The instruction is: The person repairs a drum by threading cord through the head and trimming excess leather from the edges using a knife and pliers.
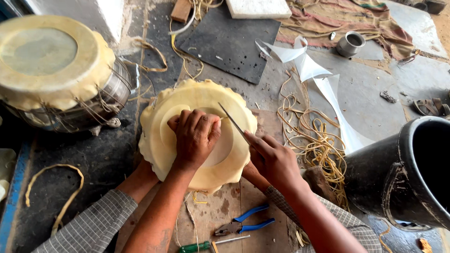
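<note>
My left hand (194, 136) presses flat and open on the pale drum skin (197, 133) in the middle of the floor (365, 89), while my right hand (274, 161) grips a thin blade (234, 124), so I should cut slowly.

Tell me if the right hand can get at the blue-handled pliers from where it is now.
Probably yes, but not freely. The pliers lie uncovered on the wooden board, close below the right hand. That hand has a thin metal blade in its grip, set against the cream hide disc, so it would need putting down first.
</note>
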